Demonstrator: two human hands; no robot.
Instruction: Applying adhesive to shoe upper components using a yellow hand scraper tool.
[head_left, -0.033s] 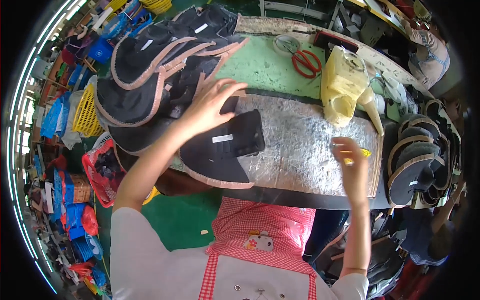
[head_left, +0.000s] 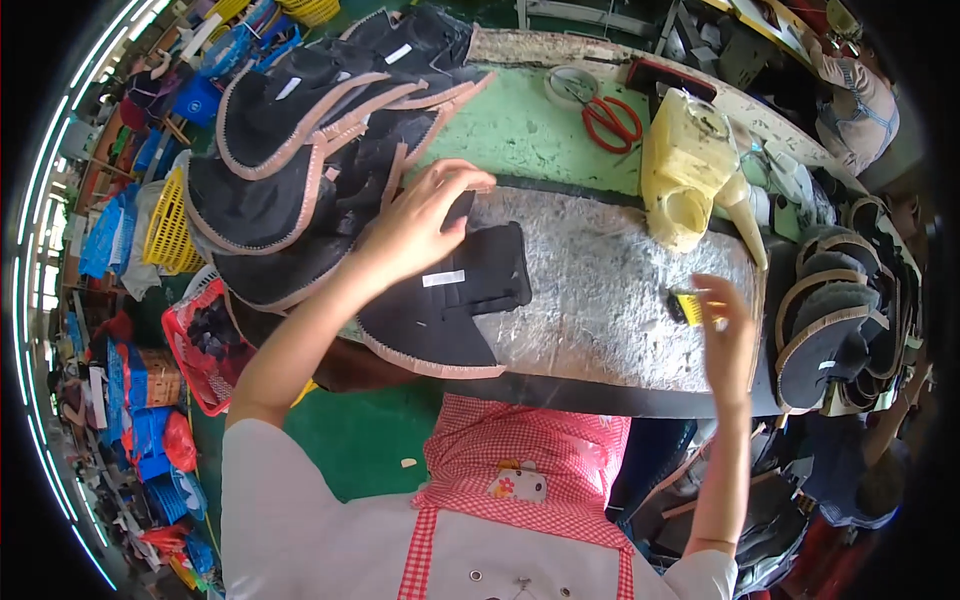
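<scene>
A black fabric shoe-upper piece (head_left: pixel 425 320) with a tan notched edge and a white label lies flat at the left end of the grey work board. My left hand (head_left: pixel 425 215) is at its far edge, fingers and thumb bent around a raised black flap. Over the right part of the board is my right hand (head_left: pixel 728 315), its fingers curved and thumb apart. Under and beside those fingers lies a small brush-like tool (head_left: pixel 687 307), yellow with a dark end, partly hidden by the hand.
Similar black pieces (head_left: pixel 280 130) are piled at the left, more (head_left: pixel 825 340) at the right. Behind the board (head_left: pixel 600 350) stand a cut yellowish plastic container (head_left: pixel 690 165), red-handled scissors (head_left: pixel 610 125) and a tape roll (head_left: pixel 572 88). A red basket (head_left: pixel 195 345) is below left. Another person (head_left: pixel 860 110) works far right.
My right hand has moved a little to the right, uncovering the dark end of the yellow tool. My left hand and the shoe-upper piece have hardly moved.
</scene>
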